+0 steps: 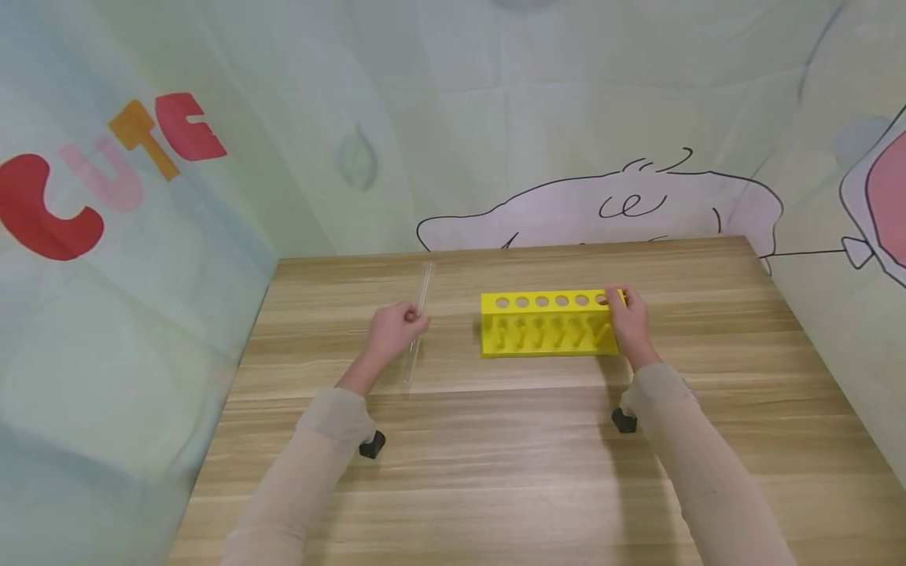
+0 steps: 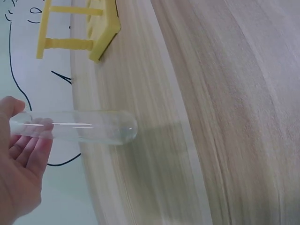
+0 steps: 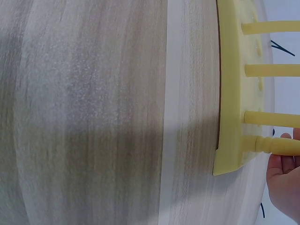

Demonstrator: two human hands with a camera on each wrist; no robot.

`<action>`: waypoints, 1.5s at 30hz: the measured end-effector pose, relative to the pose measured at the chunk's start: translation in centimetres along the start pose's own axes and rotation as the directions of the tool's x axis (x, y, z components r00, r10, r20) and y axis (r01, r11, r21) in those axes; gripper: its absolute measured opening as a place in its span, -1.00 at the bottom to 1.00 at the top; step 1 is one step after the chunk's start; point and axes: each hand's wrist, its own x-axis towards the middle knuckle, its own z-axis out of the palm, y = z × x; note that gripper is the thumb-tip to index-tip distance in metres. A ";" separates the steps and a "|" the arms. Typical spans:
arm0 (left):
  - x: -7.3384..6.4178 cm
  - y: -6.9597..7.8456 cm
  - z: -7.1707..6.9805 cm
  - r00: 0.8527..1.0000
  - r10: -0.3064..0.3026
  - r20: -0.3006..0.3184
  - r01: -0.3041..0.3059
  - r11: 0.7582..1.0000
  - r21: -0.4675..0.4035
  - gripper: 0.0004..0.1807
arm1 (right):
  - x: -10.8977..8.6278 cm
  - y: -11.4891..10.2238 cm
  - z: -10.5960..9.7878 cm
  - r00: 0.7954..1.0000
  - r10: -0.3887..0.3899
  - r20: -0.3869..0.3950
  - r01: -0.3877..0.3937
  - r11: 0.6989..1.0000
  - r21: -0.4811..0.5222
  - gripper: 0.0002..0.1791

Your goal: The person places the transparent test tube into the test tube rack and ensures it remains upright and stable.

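My left hand (image 1: 392,330) pinches a clear glass test tube (image 2: 93,126) between thumb and fingers near its upper part. The tube's rounded closed end points down toward the tabletop in the left wrist view, and its see-through wall shows the fingertips behind it. To the right stands a yellow test tube rack (image 1: 552,313), upright, with a row of round holes on top and pegs along its base. My right hand (image 1: 630,322) grips the rack's right end, thumb over the top plate. Fingers wrap behind the end post (image 3: 276,146) in the right wrist view.
A wood-grain table (image 1: 495,456) lies under both hands. Behind and beside it hangs a printed cloth backdrop (image 1: 340,94) with coloured letters and a cartoon outline. A black wrist device (image 1: 372,445) shows under the left sleeve, and another (image 1: 624,420) under the right.
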 end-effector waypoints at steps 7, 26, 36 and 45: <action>0.1 0.8 -0.4 1.000 -0.025 0.012 0.026 0.997 -0.068 -0.77 | 0.0 0.1 0.0 1.000 -0.007 0.003 0.007 1.000 -0.002 -0.64; 0.1 1.5 -0.1 0.997 -0.083 0.006 0.083 0.980 -0.180 -0.75 | 0.0 0.1 0.0 1.000 -0.004 0.009 0.004 1.000 -0.006 -0.63; 0.0 1.5 -0.2 0.996 -0.073 -0.048 0.060 0.971 -0.233 -0.72 | 0.0 0.0 -0.1 1.000 0.003 0.012 -0.003 1.000 -0.004 -0.63; 0.1 1.8 -0.1 0.992 -0.064 -0.106 0.031 0.957 -0.287 -0.79 | -0.1 0.0 -0.1 1.000 -0.010 0.021 0.009 1.000 0.014 -0.74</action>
